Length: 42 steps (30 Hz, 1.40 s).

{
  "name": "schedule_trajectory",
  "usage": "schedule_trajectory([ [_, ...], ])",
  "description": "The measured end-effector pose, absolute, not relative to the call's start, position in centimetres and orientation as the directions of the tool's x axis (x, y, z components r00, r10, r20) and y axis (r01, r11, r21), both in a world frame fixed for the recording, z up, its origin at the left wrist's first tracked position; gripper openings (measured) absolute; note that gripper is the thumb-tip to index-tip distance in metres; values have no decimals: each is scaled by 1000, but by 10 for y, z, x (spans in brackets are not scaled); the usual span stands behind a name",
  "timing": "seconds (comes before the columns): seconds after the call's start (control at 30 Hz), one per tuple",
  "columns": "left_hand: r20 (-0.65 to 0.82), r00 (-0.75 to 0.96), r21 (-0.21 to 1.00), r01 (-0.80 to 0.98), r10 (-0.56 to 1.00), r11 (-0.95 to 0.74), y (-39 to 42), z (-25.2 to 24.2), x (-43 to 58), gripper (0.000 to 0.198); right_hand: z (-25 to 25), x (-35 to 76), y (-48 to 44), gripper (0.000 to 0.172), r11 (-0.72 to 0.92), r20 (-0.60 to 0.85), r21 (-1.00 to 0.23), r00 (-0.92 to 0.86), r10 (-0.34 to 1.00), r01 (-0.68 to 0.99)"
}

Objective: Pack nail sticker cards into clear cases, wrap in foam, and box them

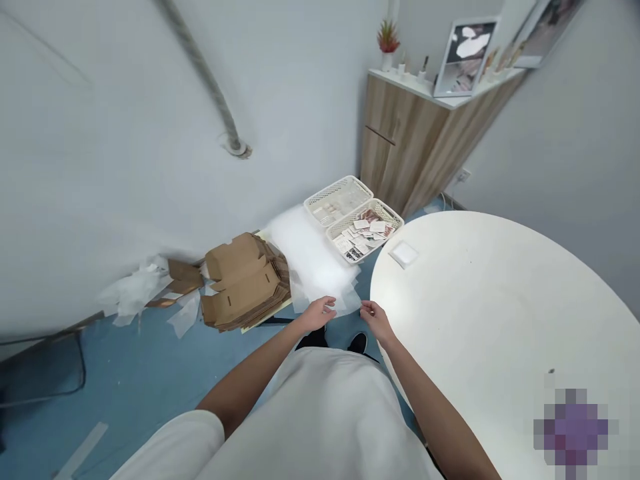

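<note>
My left hand (317, 312) and my right hand (376, 318) are held out in front of my waist, above the blue floor. Both pinch the near edge of a thin translucent plastic sheet or bag (345, 301), the left with fingers curled round it, the right with fingertips pressed together. Just beyond them lies a white pile of the same filmy sheets (307, 250) on the floor. A small white square packet (403, 254) rests on the round white table (500, 313) to my right.
Two white baskets (350, 212) with small packets stand on the floor by a wooden cabinet (400, 143). A stack of flattened cardboard boxes (245, 280) and crumpled plastic (133, 290) lie by the wall at left. A cable runs along the floor far left.
</note>
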<state>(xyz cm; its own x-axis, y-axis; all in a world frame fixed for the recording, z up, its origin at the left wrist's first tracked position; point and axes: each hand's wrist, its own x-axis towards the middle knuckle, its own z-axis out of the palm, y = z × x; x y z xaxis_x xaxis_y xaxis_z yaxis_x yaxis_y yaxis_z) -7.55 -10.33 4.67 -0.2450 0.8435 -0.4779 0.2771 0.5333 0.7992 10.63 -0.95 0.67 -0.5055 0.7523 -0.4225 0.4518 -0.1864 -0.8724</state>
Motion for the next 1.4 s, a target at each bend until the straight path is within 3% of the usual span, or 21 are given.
schedule_trajectory([
  [0.07, -427, -346, 838, 196, 836, 509, -111, 50, -88, 38, 15, 78, -13, 33, 15, -328, -871, -604, 727, 491],
  [0.17, -303, -494, 890, 159, 815, 427, -123, 52, -110, 34, 32, 29, -24, 37, 307, -216, -842, -798, 563, 444],
  [0.33, -112, -677, 848, 316, 727, 425, -162, 51, -170, 29, 50, -48, -47, 47, 584, -146, -711, -895, 421, 391],
  [0.43, -98, -724, 707, 432, 682, 560, -190, 45, -210, 30, 50, -86, -57, 53, 661, -122, -623, -887, 445, 418],
  [0.57, -213, -730, 570, 447, 649, 690, -218, 27, -241, 41, 46, -125, -68, 54, 700, -77, -525, -846, 527, 484],
  [0.73, -237, -740, 665, 348, 629, 660, -240, 9, -244, 46, 46, -148, -78, 40, 726, -139, -354, -801, 582, 589],
  [0.97, -256, -719, 703, 320, 646, 635, -244, 7, -237, 59, 50, -166, -82, 16, 838, -113, -72, -840, 531, 540],
  [1.07, -264, -704, 704, 327, 659, 631, -243, 11, -235, 66, 52, -170, -83, 14, 799, -135, -160, -814, 565, 580],
  [1.2, -251, -697, 693, 355, 672, 627, -247, 13, -235, 67, 53, -164, -77, 21, 543, -184, -531, -714, 675, 650],
  [1.3, -166, -644, 707, 450, 747, 545, -251, 14, -237, 53, 53, -155, -68, 24, 270, -202, -744, -591, 781, 611],
  [1.4, -98, -545, 713, 546, 833, 441, -253, 16, -241, 35, 54, -150, -65, 23, 123, -260, -828, -570, 780, 547],
])
